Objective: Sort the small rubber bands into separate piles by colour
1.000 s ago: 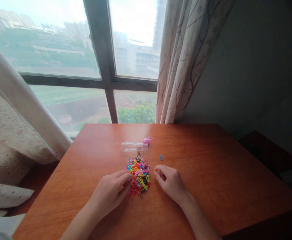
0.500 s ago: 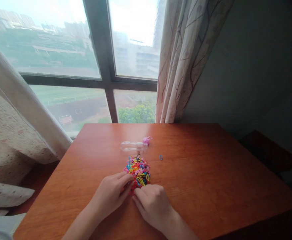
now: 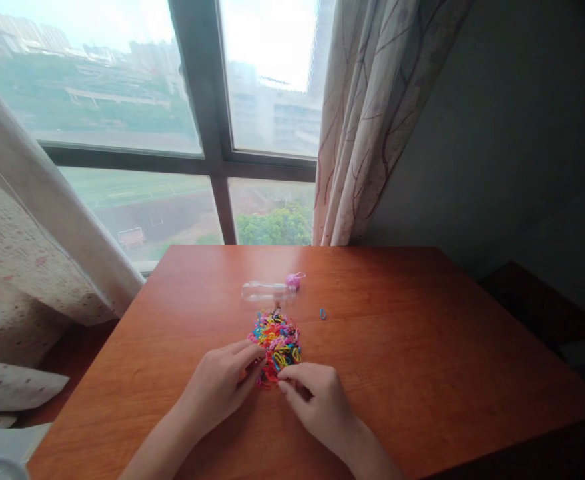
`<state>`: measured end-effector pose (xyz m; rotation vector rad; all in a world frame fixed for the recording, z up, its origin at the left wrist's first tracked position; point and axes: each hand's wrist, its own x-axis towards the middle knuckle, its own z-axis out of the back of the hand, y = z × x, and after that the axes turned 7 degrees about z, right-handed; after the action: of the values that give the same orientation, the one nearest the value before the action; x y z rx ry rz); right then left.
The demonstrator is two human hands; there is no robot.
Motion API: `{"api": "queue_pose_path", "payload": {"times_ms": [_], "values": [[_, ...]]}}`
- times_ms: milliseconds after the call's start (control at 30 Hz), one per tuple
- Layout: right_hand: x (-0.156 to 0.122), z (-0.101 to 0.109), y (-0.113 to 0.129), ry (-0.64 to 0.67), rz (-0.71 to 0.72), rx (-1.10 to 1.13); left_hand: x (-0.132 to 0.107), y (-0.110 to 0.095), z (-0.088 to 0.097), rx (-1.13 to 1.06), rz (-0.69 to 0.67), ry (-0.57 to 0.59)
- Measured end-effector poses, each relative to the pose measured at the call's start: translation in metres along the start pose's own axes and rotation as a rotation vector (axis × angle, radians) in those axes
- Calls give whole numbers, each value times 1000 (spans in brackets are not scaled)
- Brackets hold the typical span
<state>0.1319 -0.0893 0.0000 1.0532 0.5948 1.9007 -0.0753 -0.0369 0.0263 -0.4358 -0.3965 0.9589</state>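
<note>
A heap of small rubber bands [image 3: 277, 337] in many colours lies on the brown wooden table, between and just beyond my hands. My left hand [image 3: 225, 377] rests at the heap's near left edge, thumb and forefinger brought close together among the bands. At the near right edge is my right hand [image 3: 317, 393], with thumb and forefinger bent into a pinch beside some red bands. Whatever is between the fingertips of either hand is too small to make out. One blue rubber band [image 3: 322, 314] lies apart, right of the heap.
Behind the heap a clear plastic bottle [image 3: 267, 291] lies on its side. A pink cap [image 3: 293, 281] with a loop is at its right end. The table [image 3: 422, 347] reaches back to a window with curtains [image 3: 357, 133]. A white object [image 3: 7, 447] stands at the lower left.
My right hand has shifted slightly right and away from my left hand, its thumb and forefinger now showing as a pinch. My left hand has barely moved.
</note>
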Motion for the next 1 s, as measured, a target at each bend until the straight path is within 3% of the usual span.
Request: {"api": "queue_pose_path", "payload": {"times_ms": [267, 500, 833, 1000], "values": [[3, 8, 3, -136, -100, 147, -1, -13, 1, -316, 57, 22], [2, 7, 3, -137, -140, 212, 2, -22, -1, -505, 113, 17], [3, 10, 5, -160, -133, 172, 1, -22, -1, -439, 122, 69], [4, 17, 3, -208, -146, 77, 2, -20, 2, -388, 115, 37]]}}
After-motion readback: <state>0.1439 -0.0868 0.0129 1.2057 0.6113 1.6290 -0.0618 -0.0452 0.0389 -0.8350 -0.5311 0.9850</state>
